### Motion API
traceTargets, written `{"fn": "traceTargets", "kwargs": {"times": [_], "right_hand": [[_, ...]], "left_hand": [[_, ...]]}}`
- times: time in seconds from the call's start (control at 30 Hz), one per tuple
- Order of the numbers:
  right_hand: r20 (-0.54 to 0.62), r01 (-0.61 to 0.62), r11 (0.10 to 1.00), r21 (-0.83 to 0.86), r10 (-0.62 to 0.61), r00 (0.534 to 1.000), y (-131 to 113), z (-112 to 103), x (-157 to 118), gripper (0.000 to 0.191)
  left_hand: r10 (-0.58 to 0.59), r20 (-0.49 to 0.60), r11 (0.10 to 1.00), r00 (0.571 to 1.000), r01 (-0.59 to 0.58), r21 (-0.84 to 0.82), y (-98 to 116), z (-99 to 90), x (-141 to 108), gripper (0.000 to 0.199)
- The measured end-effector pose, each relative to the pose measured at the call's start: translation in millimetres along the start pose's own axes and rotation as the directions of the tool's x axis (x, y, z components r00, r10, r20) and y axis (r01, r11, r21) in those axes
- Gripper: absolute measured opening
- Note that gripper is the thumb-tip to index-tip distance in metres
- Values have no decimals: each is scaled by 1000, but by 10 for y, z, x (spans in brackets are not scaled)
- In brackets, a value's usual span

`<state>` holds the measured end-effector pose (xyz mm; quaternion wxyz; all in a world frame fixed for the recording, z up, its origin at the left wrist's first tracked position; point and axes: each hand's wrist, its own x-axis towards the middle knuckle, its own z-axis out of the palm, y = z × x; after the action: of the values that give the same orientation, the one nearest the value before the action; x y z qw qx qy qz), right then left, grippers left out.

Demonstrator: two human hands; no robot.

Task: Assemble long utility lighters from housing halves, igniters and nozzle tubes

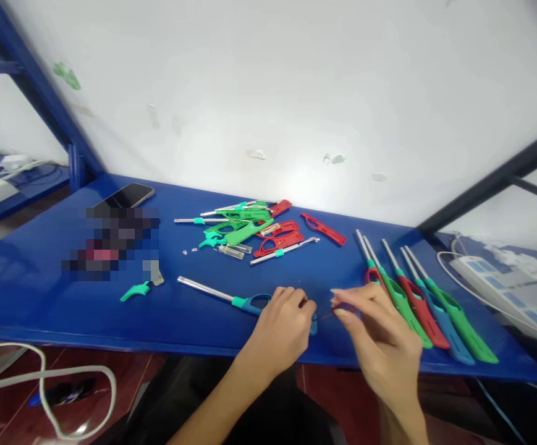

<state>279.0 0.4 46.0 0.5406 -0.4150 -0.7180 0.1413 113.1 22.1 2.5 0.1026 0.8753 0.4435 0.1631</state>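
Observation:
A blue lighter body (252, 304) with a long metal tube lies on the blue table, its tube pointing left. My left hand (284, 318) is closed over its handle end and hides much of it. To the right, my right hand (372, 330) pinches the end of a thin dark wire (326, 316) that runs toward the handle. At the far right, close by my right hand, lighters with red, green and blue handles (451, 334) lie side by side. A green trigger piece (135, 291) and a small pale part (156, 273) sit at the left.
Red and green handle shells (249, 231), metal tubes and clear small tanks (232, 251) are piled at the table's middle back. One red shell (324, 228) lies apart. A phone (129, 196) is at the back left, and a power strip (500, 284) stands beyond the right edge.

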Motion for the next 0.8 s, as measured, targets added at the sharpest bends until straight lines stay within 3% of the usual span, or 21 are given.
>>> {"fn": "traceTargets", "kwargs": {"times": [0.17,0.3,0.37,0.53,0.8], "right_hand": [[-149,4,1000,-17,-6,989,43,-69,20,26],[-403,-20,999,-26,8,915,268,-147,50,12],[-467,-67,997,-44,38,883,429,-136,51,14],[-408,-196,972,-131,127,904,707,-19,-39,28],[-181,-213,914,-346,157,971,865,-24,-103,30]], "left_hand": [[-12,-20,1000,1000,12,-13,3,11,-5,25],[-18,-36,999,999,17,-28,2,9,-8,25],[-18,-35,999,999,17,-32,-3,6,3,25],[-15,-35,999,999,14,-35,-16,-3,41,28],[6,-25,1000,1000,-7,-22,16,-22,46,27]]}}
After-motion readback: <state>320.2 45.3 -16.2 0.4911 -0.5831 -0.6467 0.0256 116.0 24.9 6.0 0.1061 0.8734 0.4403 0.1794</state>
